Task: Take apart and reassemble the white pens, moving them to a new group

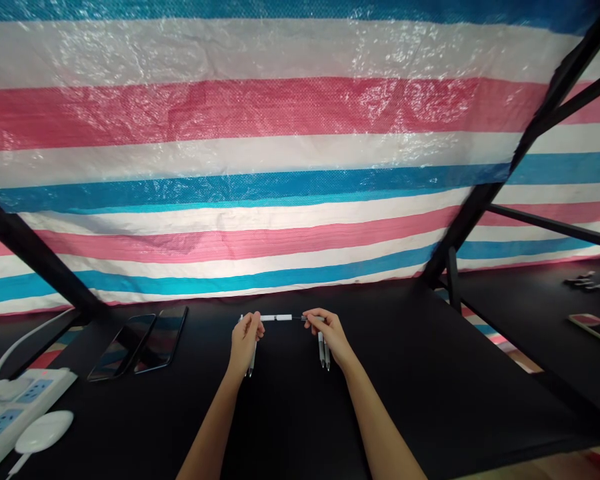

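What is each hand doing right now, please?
Left hand: closed, holding one end of a white pen.
Right hand: closed, holding the other end of it.

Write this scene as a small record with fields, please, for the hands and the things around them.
Left hand: pinches one end of a white pen
Right hand: pinches the same pen's metal-tipped end
Under left hand: another white pen
Under right hand: two white pens, side by side
Surface: black table
Left side: two smartphones, power strip, round white charger
Behind: striped tarpaulin
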A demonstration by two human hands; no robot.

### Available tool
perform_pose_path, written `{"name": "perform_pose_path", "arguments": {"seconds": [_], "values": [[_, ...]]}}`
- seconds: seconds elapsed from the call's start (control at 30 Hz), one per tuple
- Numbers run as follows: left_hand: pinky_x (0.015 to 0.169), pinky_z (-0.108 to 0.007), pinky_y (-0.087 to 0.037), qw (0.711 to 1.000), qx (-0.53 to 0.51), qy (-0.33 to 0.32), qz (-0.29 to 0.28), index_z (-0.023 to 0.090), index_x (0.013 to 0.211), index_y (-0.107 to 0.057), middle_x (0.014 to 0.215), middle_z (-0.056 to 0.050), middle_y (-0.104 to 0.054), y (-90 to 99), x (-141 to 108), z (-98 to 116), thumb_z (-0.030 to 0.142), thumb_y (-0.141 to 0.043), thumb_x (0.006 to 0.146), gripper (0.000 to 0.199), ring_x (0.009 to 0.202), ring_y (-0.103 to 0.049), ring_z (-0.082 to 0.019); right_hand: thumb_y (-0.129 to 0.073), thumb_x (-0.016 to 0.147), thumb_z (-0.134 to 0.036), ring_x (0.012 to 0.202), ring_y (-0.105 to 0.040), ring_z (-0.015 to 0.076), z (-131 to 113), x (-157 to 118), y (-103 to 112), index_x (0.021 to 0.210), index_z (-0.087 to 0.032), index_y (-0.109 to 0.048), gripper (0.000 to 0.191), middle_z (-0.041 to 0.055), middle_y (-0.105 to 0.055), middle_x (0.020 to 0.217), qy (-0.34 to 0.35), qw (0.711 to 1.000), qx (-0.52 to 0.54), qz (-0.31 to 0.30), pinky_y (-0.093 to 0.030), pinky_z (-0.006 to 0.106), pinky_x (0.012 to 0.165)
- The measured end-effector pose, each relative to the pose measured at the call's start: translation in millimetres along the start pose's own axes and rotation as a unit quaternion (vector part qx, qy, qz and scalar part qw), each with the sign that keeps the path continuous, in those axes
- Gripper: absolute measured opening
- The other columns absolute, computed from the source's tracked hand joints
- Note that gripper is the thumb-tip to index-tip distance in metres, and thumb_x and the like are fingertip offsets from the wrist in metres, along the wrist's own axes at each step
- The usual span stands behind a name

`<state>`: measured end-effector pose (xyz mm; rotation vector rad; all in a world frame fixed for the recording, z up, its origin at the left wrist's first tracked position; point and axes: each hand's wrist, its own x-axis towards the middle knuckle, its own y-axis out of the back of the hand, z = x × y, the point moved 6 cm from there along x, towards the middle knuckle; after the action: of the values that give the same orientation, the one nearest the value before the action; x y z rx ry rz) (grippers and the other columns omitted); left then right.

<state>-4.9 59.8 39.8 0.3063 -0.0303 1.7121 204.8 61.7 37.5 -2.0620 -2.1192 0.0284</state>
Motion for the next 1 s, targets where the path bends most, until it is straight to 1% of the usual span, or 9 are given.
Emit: {"name": "perform_pose_path", "arguments": {"seconds": [0.2,0.4,0.47,0.63,0.83,1.0], "values": [[0.049,-0.022,-0.036,1.0,0.011,-0.003,0.015,0.018,0.055,-0.047,0.052,0.002,-0.048,4.6,2.4,-5.1,0.054,-0.046,0.081,0.044,0.049,-0.045,-0.01,-0.064,0.068,-0.031,0.049,-0.045,0.0106,2.4,3.0,9.0,0.07,-0.017,-0.071,0.016,0.0012,-0.059,0.055,0.007,0.999,-0.011,0.041,-0.034,0.023,0.048],[0.049,-0.022,-0.035,0.999,0.027,-0.017,0.032,0.019,0.055,-0.046,0.052,0.002,-0.046,7.8,1.1,-3.4,0.052,-0.045,0.083,0.043,0.05,-0.044,-0.011,-0.061,0.064,-0.029,0.046,-0.045,0.0107,3.3,4.1,20.4,0.063,-0.017,-0.07,0.015,0.0,-0.056,0.049,0.006,0.996,-0.012,0.086,-0.034,0.023,0.047],[0.049,-0.022,-0.035,0.999,0.025,-0.019,0.036,0.019,0.055,-0.046,0.052,0.002,-0.046,8.2,1.1,-3.6,0.051,-0.045,0.083,0.043,0.049,-0.044,-0.01,-0.061,0.064,-0.029,0.046,-0.045,0.0107,3.2,4.1,20.9,0.062,-0.017,-0.069,0.015,-0.0003,-0.056,0.049,0.004,0.996,-0.01,0.091,-0.033,0.023,0.046],[0.05,-0.022,-0.035,1.0,0.011,-0.013,0.023,0.019,0.056,-0.047,0.053,0.003,-0.047,5.6,2.3,-7.4,0.052,-0.046,0.082,0.042,0.049,-0.044,-0.01,-0.062,0.063,-0.031,0.047,-0.046,0.0113,4.0,4.6,16.4,0.065,-0.017,-0.07,0.016,0.0001,-0.057,0.051,-0.004,0.997,0.003,0.074,-0.034,0.023,0.047],[0.048,-0.022,-0.034,0.998,0.003,-0.01,0.057,0.019,0.056,-0.046,0.054,0.003,-0.047,11.8,2.5,-5.6,0.05,-0.046,0.083,0.041,0.049,-0.042,-0.01,-0.061,0.061,-0.029,0.045,-0.042,0.0108,2.4,4.5,24.8,0.06,-0.017,-0.069,0.014,0.0,-0.056,0.048,0.001,0.994,0.02,0.11,-0.033,0.024,0.046],[0.049,-0.022,-0.033,0.998,-0.002,-0.012,0.067,0.019,0.055,-0.043,0.051,0.004,-0.043,16.9,3.5,-5.0,0.048,-0.045,0.083,0.041,0.048,-0.04,-0.01,-0.06,0.061,-0.028,0.046,-0.042,0.0113,4.2,4.5,31.5,0.058,-0.017,-0.068,0.013,-0.0006,-0.054,0.047,0.001,0.99,0.037,0.132,-0.032,0.024,0.046]]}}
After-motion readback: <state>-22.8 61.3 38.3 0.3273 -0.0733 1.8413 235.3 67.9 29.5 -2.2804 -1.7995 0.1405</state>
